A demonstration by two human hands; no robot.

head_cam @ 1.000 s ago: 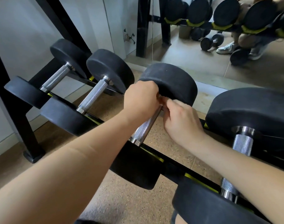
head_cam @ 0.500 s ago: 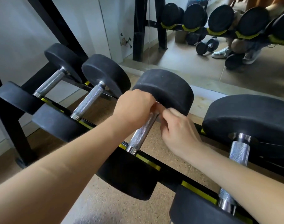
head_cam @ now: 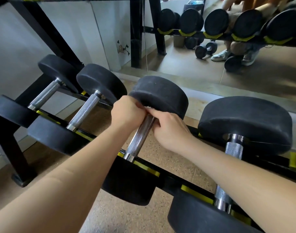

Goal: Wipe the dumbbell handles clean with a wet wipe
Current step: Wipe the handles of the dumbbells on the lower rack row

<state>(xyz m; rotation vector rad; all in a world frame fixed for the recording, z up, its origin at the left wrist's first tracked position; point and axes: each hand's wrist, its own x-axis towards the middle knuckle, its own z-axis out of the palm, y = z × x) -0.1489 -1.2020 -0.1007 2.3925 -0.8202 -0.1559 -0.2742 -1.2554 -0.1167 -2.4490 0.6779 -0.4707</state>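
Observation:
The third dumbbell from the left lies on the rack, its knurled steel handle [head_cam: 138, 140] running between a far black head [head_cam: 162, 95] and a near black head [head_cam: 129, 181]. My left hand [head_cam: 127, 111] is curled over the far end of the handle. My right hand [head_cam: 169, 130] comes in from the right, its fingers pinched at the same spot. A small white sliver of wet wipe [head_cam: 149, 108] shows between the two hands; the rest of it is hidden. The lower part of the handle is bare.
Two smaller dumbbells [head_cam: 84, 113] lie to the left and a larger one [head_cam: 234, 148] to the right, on a black rack rail with yellow cradles [head_cam: 196, 195]. A rack leg [head_cam: 16, 152] stands at left. A wall mirror [head_cam: 202, 68] behind reflects more dumbbells and shoes.
Both hands stay at the far end of the same handle, their fingers shifting slightly on the wipe. The view has drifted, so the rack sits lower in frame.

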